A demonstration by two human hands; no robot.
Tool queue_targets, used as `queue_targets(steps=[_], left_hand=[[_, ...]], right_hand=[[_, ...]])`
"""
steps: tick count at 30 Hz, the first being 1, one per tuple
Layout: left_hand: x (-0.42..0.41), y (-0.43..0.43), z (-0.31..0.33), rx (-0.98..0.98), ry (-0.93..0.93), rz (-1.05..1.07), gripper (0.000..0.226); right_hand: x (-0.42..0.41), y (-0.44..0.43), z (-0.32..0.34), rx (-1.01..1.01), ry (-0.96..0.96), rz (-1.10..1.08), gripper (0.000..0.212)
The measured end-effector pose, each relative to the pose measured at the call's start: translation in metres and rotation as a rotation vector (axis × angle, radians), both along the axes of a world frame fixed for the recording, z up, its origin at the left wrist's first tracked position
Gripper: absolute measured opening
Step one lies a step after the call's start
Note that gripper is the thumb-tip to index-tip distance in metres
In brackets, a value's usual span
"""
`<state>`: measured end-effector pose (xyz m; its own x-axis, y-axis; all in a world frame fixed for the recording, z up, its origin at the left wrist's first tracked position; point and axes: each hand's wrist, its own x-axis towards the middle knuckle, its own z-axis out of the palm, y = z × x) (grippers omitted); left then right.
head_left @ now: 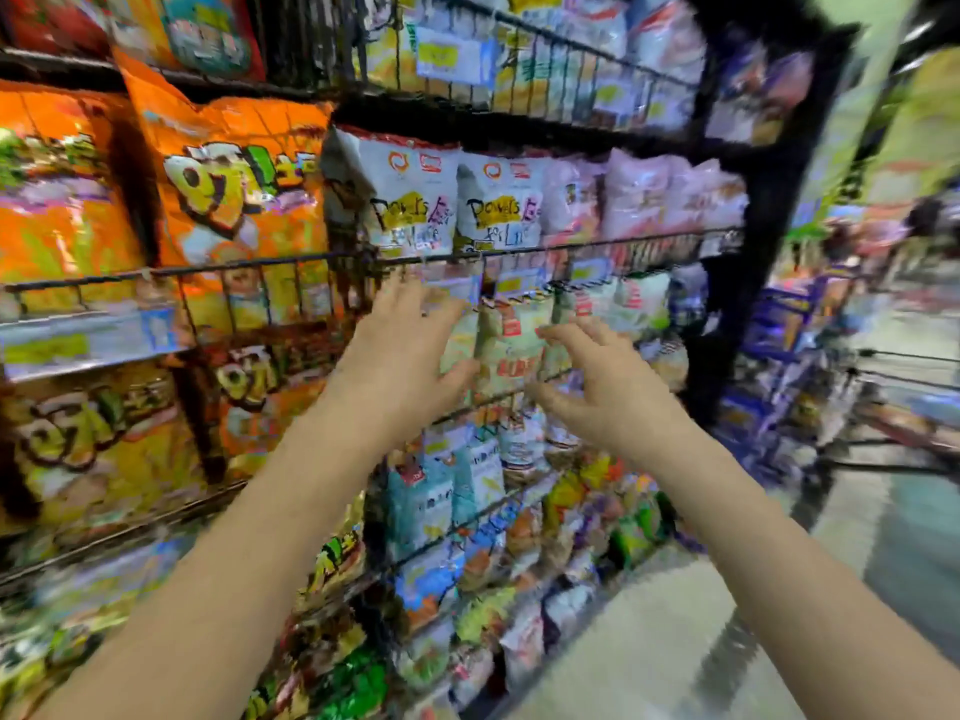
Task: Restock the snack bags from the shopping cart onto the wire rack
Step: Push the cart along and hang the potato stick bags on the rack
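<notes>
both hands spread at the snack shelf

the left hand (400, 350) and right hand (597, 392) are wide, fingers splayed, flanking a pale snack bag (511, 350) that stands on a middle shelf of the wire rack (774, 200). blur hides whether they touch it.

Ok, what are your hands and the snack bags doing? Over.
Left hand open, right hand open, holding nothing. Both flank a pale bag on the rack. Contact too blurred to call. Front wire crosses the bag low.
</notes>
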<state>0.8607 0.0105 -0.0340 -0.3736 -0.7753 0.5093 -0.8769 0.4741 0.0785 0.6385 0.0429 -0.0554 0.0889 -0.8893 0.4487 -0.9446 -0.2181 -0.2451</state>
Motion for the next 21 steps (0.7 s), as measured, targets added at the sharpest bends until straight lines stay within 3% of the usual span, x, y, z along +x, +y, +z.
queue_targets(steps=[10,21], left_hand=[[-0.233,0.015,-0.047,0.136,-0.098,-0.385,0.061],[-0.524,0.049,-0.081,0.179,-0.173,-0.637,0.063]], right_hand=[[-0.21,0.101,-0.04,0.079,-0.051,-0.333,0.062],[-0.461,0.191,-0.067,0.122,-0.119,-0.606,0.058]])
